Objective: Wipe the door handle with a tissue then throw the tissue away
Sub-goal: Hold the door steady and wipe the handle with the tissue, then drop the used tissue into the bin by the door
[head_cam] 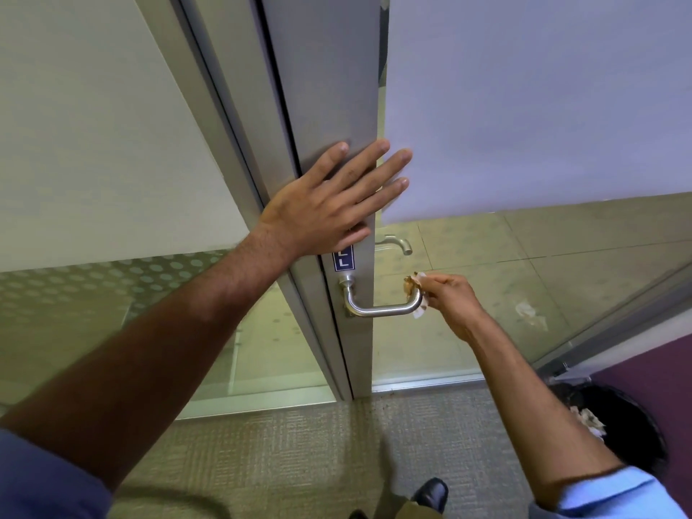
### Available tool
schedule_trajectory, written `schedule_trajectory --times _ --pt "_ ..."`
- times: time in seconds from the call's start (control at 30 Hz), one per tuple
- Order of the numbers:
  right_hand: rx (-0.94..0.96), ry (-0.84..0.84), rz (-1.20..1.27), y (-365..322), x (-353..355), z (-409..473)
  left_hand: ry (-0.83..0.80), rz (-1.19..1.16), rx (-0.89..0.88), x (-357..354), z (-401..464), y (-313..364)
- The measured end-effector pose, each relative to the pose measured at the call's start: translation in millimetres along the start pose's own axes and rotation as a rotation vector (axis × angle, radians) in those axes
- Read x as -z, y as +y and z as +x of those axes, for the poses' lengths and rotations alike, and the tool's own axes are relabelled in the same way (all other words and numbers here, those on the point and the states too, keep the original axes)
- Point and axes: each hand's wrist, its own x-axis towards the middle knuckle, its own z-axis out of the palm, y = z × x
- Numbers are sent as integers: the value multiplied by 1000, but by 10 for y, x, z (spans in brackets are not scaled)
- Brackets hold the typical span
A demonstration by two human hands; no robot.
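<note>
A curved silver door handle (378, 310) sticks out from the grey metal door frame (329, 88), below a small blue label (343, 260). My right hand (451, 299) pinches a crumpled, brown-stained white tissue (413, 284) against the handle's right bend. My left hand (333, 204) lies flat and spread on the door edge above the handle, holding nothing. A second handle (397, 243) shows through the glass on the far side.
A black bin (629, 425) with crumpled tissues (591, 421) inside stands at the lower right, beside a purple wall. Frosted glass panels flank the door. Carpet (299, 455) lies underfoot, with my black shoe (432, 494) near the bottom edge.
</note>
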Motion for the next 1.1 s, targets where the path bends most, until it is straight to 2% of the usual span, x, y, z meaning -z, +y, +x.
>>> schedule_trajectory --times 0.07,0.2,0.33,0.43,0.53,0.6,0.67,0.77,0.9,1.0,1.1 --pt "-45 52 133 96 52 -88 7 10 3 4 -4 -12" --pt "-58 -10 393 270 201 -416 25 5 13 -34 -17 1" --pt "-15 86 547 346 409 -693 16 -62 41 -21 -46 -49" --pt "-78 214 568 479 786 -921 6 -251 221 124 -81 170" --pt "-35 390 547 616 1449 -1126 39 -391 420 372 154 681" --pt "-32 536 467 744 1921 -1241 35 -559 497 540 424 1194" --pt "-90 611 387 934 2463 -1365 -29 -741 504 741 776 1857" --pt "-189 638 251 1242 3210 -1491 -164 -977 504 1060 1341 2907" --pt "-321 737 21 1755 4206 -1491 -298 -1264 446 1200 2213 4220" --pt "-405 825 -191 2375 4861 -1417 -430 -1406 370 1144 2680 5234" --pt "-472 869 -274 3124 5433 -1188 -515 -1523 302 980 2981 6304"
